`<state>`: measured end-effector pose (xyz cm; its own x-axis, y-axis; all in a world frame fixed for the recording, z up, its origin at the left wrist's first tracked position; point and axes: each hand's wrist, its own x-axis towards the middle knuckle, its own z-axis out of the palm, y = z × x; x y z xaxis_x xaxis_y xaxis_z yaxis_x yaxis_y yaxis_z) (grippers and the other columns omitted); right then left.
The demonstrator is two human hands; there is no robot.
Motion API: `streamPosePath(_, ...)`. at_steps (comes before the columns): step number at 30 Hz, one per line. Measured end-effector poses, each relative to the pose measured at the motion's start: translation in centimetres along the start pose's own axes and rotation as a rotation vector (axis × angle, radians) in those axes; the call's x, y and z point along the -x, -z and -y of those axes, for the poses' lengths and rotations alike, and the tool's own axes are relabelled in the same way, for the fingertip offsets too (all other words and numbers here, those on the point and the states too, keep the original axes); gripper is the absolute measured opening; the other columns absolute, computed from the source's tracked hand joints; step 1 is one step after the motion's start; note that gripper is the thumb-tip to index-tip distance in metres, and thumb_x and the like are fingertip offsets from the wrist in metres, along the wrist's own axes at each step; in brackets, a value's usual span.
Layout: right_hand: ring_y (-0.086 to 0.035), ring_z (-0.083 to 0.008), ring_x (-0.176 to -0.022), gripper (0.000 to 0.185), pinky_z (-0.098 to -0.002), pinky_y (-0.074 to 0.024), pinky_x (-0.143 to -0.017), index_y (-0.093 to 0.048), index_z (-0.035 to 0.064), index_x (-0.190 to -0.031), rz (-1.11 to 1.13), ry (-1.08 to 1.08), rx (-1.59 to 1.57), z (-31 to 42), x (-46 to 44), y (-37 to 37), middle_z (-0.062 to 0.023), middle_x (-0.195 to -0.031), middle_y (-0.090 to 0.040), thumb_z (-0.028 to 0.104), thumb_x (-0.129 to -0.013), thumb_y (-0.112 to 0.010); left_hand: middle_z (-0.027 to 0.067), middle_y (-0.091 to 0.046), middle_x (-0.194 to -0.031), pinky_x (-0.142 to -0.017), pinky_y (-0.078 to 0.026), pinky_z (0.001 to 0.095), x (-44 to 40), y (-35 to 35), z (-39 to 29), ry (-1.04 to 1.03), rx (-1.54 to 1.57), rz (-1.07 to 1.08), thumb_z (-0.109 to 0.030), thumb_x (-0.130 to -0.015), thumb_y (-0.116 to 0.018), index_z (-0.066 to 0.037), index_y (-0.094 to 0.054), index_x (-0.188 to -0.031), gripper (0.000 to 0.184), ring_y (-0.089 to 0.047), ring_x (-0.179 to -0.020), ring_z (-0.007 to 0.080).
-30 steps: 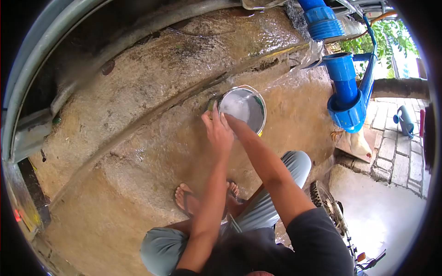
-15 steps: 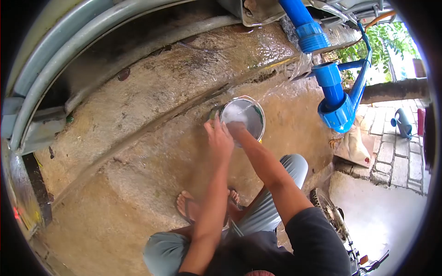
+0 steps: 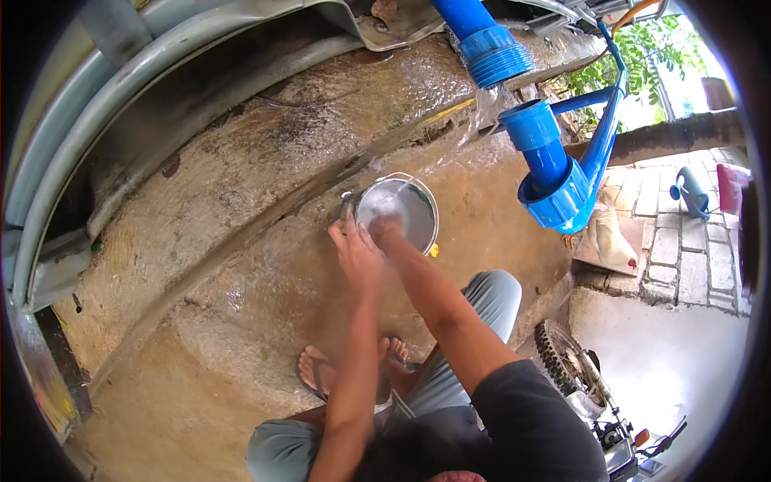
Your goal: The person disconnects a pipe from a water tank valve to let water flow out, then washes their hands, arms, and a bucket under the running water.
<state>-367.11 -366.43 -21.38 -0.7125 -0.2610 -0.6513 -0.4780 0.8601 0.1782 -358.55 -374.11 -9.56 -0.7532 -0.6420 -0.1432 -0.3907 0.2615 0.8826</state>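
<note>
The left hand [image 3: 359, 254] has its fingers extended at the rim of the bucket [image 3: 418, 221], any grip unclear; the right hand [image 3: 388, 227] is down inside, its closure hidden; the bucket sits on wet ground [image 3: 482, 209]; water [image 3: 434, 167] streams in from near the blue pipes [image 3: 490, 55].

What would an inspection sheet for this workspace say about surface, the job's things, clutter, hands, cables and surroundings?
Surface: brown concrete ground, visibly wet in places.
Job's things: bucket, with a water stream running into it.
Clutter: blue-grey container on the paving.
Hands: left hand at the bucket's rim; right hand inside, blurred; both grips unclear.
Cables: orange cable or hose, upper right.
Surroundings: blue threaded pipe, motorcycle, white bird.
</note>
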Motion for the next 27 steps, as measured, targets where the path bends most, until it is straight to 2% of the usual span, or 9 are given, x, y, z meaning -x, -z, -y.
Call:
streamPosePath(5,-0.058,-0.0283,-0.112,0.038,-0.0461,-0.0424,-0.095,-0.066,0.0119,-0.112,0.087,0.016,-0.089,-0.5,-3.1,-3.1,-0.0134,-0.120,-0.062,0.035,-0.092,-0.044,0.0178,-0.044,-0.114,-0.083,-0.046,0.0480,-0.1,0.3,-0.3,0.034,-0.010,0.029,-0.016,-0.095,-0.047,-0.012,-0.048,-0.132,0.038,-0.053,-0.102,0.0394)
streamPosePath(12,-0.052,-0.0321,-0.119,0.037,-0.0451,-0.0449,-0.095,-0.061,0.0057,-0.115,0.182,0.297,-0.361,-1.6,-1.8,0.7,-0.0184,-0.128,-0.054,0.028,-0.088,-0.050,0.0183,-0.044,-0.117,-0.085,-0.047,0.0484,-0.1,0.9,-1.2,0.085,0.041,0.036,-0.019,-0.096,-0.045,-0.014,-0.048,-0.133,0.037,-0.054,-0.102,0.0407)
streamPosePath(14,-0.051,-0.0332,-0.121,0.038,-0.0448,-0.0456,-0.095,-0.060,0.0039,-0.116,0.024,0.400,-0.310,-1.9,-1.9,0.9,-0.0198,-0.131,-0.051,0.026,-0.087,-0.052,0.0180,-0.044,-0.121,-0.081,-0.049,0.0496,-0.1,0.9,-1.2,0.063,0.013,0.005,-0.019,-0.097,-0.044,-0.016,-0.047,-0.133,0.036,-0.057,-0.100,0.0420)
streamPosePath(17,-0.059,-0.0355,-0.105,0.031,-0.0417,-0.0516,-0.084,-0.060,0.0020,-0.107,-0.495,0.604,-0.133,-3.0,-2.1,-1.2,-0.0224,-0.117,-0.057,0.021,-0.083,-0.055,0.0187,-0.044,-0.121,-0.080,-0.049,0.0502,-0.2,0.9,-0.9,0.034,0.011,0.002,-0.019,-0.097,-0.044,-0.015,-0.047,-0.132,0.036,-0.057,-0.100,0.0428)
streamPosePath(18,-0.062,-0.0335,-0.104,0.037,-0.0418,-0.0488,-0.090,-0.060,0.0031,-0.114,-0.168,0.370,-0.155,-1.9,1.1,3.4,-0.0197,-0.122,-0.057,0.026,-0.085,-0.053,0.0187,-0.044,-0.121,-0.082,-0.048,0.0497,-0.2,1.3,-1.4,0.068,0.025,0.023,-0.018,-0.096,-0.044,-0.015,-0.048,-0.132,0.036,-0.056,-0.102,0.0422)
streamPosePath(21,-0.060,-0.0306,-0.111,0.041,-0.0408,-0.0458,-0.095,-0.059,0.0068,-0.120,0.046,0.117,-0.060,-2.7,0.1,0.5,-0.0166,-0.127,-0.057,0.030,-0.088,-0.050,0.0182,-0.044,-0.120,-0.083,-0.047,0.0494,-0.1,0.6,-0.7,0.046,0.011,-0.004,-0.018,-0.095,-0.046,-0.015,-0.048,-0.132,0.037,-0.055,-0.101,0.0415)
streamPosePath(22,-0.058,-0.0289,-0.114,0.044,-0.0396,-0.0434,-0.097,-0.056,0.0099,-0.127,0.122,0.234,0.100,-3.8,-2.0,-2.2,-0.0123,-0.132,-0.055,0.031,-0.089,-0.048,0.0180,-0.045,-0.119,-0.082,-0.047,0.0496,0.0,0.3,-0.3,0.011,-0.004,-0.025,-0.017,-0.095,-0.046,-0.016,-0.048,-0.132,0.037,-0.056,-0.101,0.0414)
streamPosePath(24,-0.055,-0.0284,-0.119,0.045,-0.0396,-0.0412,-0.100,-0.056,0.0097,-0.126,-0.151,0.259,0.163,-3.4,-1.6,-2.4,-0.0135,-0.131,-0.055,0.034,-0.089,-0.048,0.0175,-0.045,-0.119,-0.081,-0.048,0.0495,-0.1,0.2,-0.4,0.019,0.015,-0.021,-0.017,-0.095,-0.047,-0.016,-0.048,-0.132,0.037,-0.056,-0.100,0.0412)
streamPosePath(27,-0.054,-0.0290,-0.119,0.047,-0.0404,-0.0407,-0.100,-0.055,0.0091,-0.128,-0.042,0.200,0.019,-2.6,-1.6,-1.4,-0.0139,-0.131,-0.055,0.036,-0.089,-0.047,0.0171,-0.045,-0.118,-0.080,-0.048,0.0491,0.2,0.3,-0.1,0.037,-0.011,-0.004,-0.018,-0.095,-0.047,-0.016,-0.048,-0.132,0.037,-0.056,-0.100,0.0408)
